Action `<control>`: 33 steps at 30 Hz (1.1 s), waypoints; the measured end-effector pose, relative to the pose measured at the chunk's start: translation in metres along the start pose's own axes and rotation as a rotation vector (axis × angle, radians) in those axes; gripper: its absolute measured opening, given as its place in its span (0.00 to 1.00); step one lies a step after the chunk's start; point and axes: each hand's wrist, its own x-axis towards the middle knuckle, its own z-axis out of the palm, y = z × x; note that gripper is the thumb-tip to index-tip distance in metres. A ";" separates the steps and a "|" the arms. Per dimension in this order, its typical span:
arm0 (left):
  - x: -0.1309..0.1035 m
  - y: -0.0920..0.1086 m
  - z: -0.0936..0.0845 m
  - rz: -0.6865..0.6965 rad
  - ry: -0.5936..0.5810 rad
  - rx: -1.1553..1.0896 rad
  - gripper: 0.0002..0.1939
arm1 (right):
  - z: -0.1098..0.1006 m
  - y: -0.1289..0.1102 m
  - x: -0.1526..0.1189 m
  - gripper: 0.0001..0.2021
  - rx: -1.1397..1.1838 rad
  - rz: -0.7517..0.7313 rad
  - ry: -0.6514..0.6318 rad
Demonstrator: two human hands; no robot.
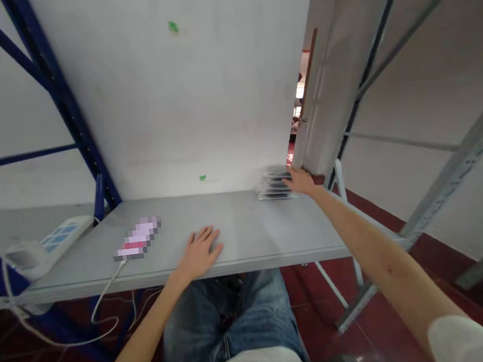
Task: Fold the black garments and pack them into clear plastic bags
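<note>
My left hand (200, 253) lies flat on the grey shelf top (238, 222) near its front edge, fingers spread, holding nothing. Toward the back right of the shelf, a stack of thin, flat, shiny pieces (276, 185) sits close to the wall; its blur keeps me from telling what they are. My right hand (300, 179) reaches out to the right side of this stack. Its fingers are stretched and apart, with the fingertips at or against the stack's edge; whether they touch is hard to tell.
A phone-like blurred object (138, 239) with a white cable lies on the left of the shelf. Farther left is a white power strip (61, 238) with a plug. Blue rack posts (69, 108) rise at left, grey metal bars (455, 166) at right. A white wall (197, 104) stands behind.
</note>
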 end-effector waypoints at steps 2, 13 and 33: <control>0.000 0.000 0.000 0.000 0.008 0.001 0.30 | 0.002 0.003 -0.001 0.30 -0.010 0.061 -0.104; 0.000 -0.003 0.004 0.021 0.040 -0.015 0.29 | 0.007 -0.039 -0.020 0.22 -0.054 0.239 -0.119; 0.003 0.003 -0.005 0.132 0.358 0.031 0.31 | 0.006 -0.219 -0.175 0.32 0.437 -0.135 -0.290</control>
